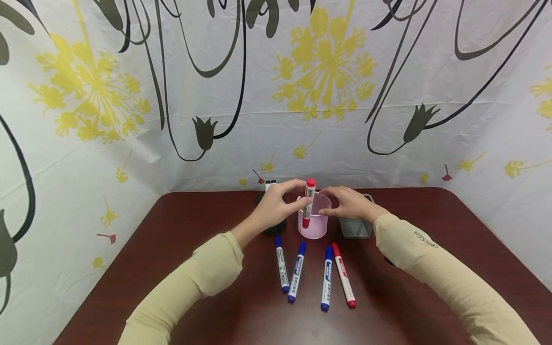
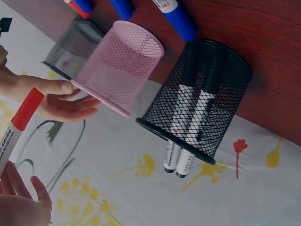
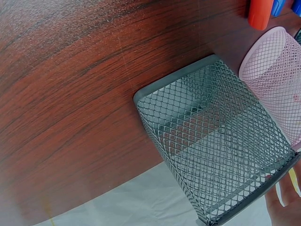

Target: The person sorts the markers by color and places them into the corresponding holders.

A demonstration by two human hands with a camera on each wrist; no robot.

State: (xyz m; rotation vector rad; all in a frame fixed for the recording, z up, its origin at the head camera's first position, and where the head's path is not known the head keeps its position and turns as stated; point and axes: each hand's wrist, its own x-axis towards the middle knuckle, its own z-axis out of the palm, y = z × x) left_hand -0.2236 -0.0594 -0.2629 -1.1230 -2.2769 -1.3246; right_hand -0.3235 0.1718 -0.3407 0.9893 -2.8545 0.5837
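Note:
My left hand (image 1: pixel 276 207) pinches a red whiteboard marker (image 1: pixel 308 203) between thumb and fingers. The marker stands nearly upright in front of the pink mesh pen cup (image 1: pixel 314 227), whose inside shows no pen in the left wrist view. At the right side of that cup my right hand (image 1: pixel 350 203) holds the rim, thumb in front and fingers behind. To the left, partly hidden behind my left hand, is a round black mesh pen cup (image 2: pixel 202 99) with two black-and-white markers (image 2: pixel 171 157) in it.
A square dark grey mesh holder (image 3: pixel 211 132) stands right of the pink cup, under my right forearm. Nearer me on the brown table (image 1: pixel 207 316) lie several blue markers (image 1: pixel 295 275) and one red marker (image 1: pixel 345 278). A patterned white cloth (image 1: pixel 258 96) hangs behind.

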